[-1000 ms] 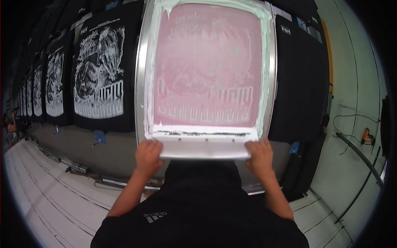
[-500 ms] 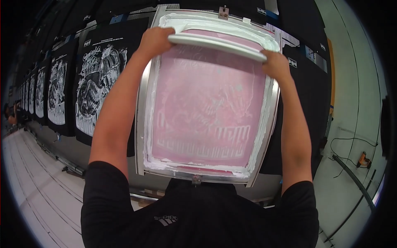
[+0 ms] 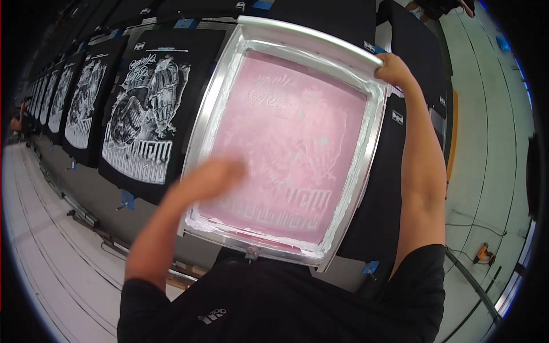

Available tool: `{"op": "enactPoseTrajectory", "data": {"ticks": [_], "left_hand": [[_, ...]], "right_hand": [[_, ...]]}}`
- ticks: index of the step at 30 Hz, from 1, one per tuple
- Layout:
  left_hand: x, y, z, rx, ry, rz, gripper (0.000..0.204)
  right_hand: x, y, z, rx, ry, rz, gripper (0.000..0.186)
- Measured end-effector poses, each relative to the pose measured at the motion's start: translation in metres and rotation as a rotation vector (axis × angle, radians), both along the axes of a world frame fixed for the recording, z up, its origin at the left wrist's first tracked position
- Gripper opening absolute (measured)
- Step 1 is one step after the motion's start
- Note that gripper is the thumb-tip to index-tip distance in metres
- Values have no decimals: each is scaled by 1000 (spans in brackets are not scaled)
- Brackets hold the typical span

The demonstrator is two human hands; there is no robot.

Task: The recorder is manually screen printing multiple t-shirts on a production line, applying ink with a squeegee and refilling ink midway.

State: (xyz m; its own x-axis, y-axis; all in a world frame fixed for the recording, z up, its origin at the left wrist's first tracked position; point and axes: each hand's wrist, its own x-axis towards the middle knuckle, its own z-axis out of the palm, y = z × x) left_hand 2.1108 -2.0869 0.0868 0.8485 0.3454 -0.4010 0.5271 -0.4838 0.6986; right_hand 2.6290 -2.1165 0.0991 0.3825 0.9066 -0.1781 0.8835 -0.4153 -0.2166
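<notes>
A screen-printing frame (image 3: 370,154) with metal sides and pink mesh (image 3: 269,126) lies in front of me, turned slightly clockwise. White ink lines the mesh's border, and faint pale artwork shows through it. Along the frame's far edge rests a long pale squeegee (image 3: 311,43). My right hand (image 3: 394,71) is closed around its right end. Over the lower left of the mesh is my left hand (image 3: 220,174), smeared by motion; its fingers cannot be made out, and it is apart from the squeegee. A small metal clamp (image 3: 252,252) sits at the frame's near edge.
To the left, a row of black shirts (image 3: 143,108) with white prints recedes. Another black shirt (image 3: 372,188) lies right of the frame. An orange tool (image 3: 484,254) and a cord are on the right-hand floor. People are partly visible at far left and upper right.
My left hand has let go of the squeegee and come back toward me over the mesh. The squeegee moved from above the mesh onto the far edge. My view has turned.
</notes>
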Motion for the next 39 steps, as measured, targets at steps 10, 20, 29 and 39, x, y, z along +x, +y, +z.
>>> {"op": "enactPoseTrajectory", "data": {"ticks": [10, 20, 29, 39], "left_hand": [[-161, -245, -123, -1145, 81, 533, 30], [-157, -246, -129, -798, -64, 390, 37], [-151, -241, -132, -606, -60, 302, 33], [-133, -243, -63, -340, 352, 293, 44]], "right_hand": [[-46, 52, -30, -124, 2, 71, 55], [-153, -26, -45, 19, -36, 106, 51], [-404, -257, -18, 23, 145, 95, 41], [-463, -330, -17, 78, 199, 104, 38]]}}
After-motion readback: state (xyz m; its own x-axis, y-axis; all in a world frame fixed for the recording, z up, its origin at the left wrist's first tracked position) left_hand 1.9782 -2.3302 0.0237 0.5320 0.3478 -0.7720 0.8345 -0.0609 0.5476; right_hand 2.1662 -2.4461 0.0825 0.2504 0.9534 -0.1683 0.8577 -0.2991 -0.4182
